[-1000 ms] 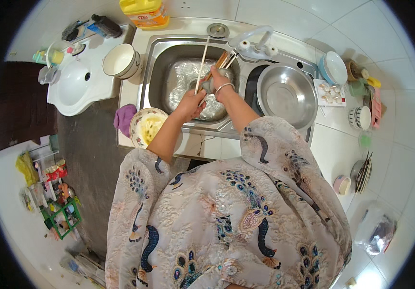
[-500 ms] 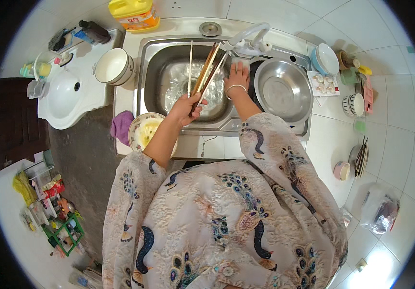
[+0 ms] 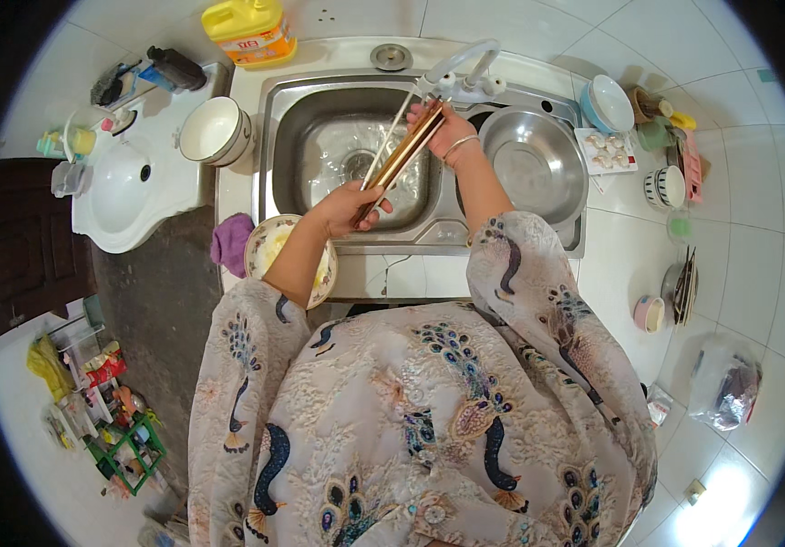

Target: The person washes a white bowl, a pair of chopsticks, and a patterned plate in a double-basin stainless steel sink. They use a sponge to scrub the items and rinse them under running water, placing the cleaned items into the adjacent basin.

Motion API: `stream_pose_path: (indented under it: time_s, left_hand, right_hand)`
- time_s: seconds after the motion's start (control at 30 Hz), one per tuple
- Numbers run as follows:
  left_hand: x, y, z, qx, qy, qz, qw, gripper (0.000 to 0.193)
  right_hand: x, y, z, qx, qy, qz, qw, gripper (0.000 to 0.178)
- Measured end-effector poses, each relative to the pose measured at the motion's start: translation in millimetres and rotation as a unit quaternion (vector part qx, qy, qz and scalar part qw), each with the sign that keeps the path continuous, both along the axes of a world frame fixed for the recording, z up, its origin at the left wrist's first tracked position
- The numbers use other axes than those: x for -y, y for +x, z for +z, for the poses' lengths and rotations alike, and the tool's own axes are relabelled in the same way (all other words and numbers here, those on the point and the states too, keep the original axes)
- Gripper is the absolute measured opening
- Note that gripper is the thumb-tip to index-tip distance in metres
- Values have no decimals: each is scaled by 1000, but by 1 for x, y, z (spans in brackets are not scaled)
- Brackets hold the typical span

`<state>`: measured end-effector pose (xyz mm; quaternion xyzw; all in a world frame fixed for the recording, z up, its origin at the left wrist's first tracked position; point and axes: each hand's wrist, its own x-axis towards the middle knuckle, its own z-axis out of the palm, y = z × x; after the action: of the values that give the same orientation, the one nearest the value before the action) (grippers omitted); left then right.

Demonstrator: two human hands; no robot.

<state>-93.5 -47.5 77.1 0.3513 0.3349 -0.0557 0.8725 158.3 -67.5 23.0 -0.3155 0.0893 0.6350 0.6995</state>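
Observation:
A bundle of chopsticks (image 3: pixel 403 155), brown and pale ones together, slants across the left bowl of the steel sink (image 3: pixel 268 182). My left hand (image 3: pixel 349 208) is closed round their near ends. My right hand (image 3: pixel 445 135) wraps the far ends, just below the white faucet (image 3: pixel 454 66). One white chopstick splays a little to the left of the rest. Some water lies around the drain below. A wide steel basin (image 3: pixel 538 173) rests over the right bowl, beside my right wrist. Under my left forearm is a patterned bowl (image 3: pixel 322 283) with yellowish contents.
Stacked white bowls (image 3: pixel 215 128), a purple cloth (image 3: pixel 231 242) and a yellow jug (image 3: pixel 248 32) stand left of the sink. On the right counter are a blue bowl (image 3: pixel 607 105), a white tray (image 3: pixel 607 150), patterned bowls (image 3: pixel 664 187) and a pink cup (image 3: pixel 648 313). A white washbasin (image 3: pixel 110 191) is farther left.
My right hand has left the divider between the bowls and closed round the far ends of the chopsticks. The bundle, spread before, is drawn together and tilted lower to the right.

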Motion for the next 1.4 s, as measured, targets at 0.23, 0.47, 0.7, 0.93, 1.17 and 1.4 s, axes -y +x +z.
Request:
stream_pose_path:
  time_s: [0.23,0.47,0.7,0.93,1.17,1.4]
  left_hand:
    - [-10,-12,27,26,16,-101,994,35]
    - [-7,-7,14,48,-3,139,989,32]
    - [-4,6,-21,-45,-24,428,903,26]
    - [-36,-9,-47,-91,-12,405,910,20]
    - [-58,1,-47,-103,16,391,914,28]
    - [-75,50,-54,-70,6,379,923,31]
  right_hand:
    - [-17,-17,15,-37,54,40,997,39]
    - [-27,-16,16,71,-61,-118,989,19]
    - [-25,-21,35,337,-64,-155,927,12]
    - [-22,-13,58,137,-76,-81,984,35]
    - [-30,0,57,281,-102,105,948,32]
    - [2,19,78,608,-158,79,774,32]
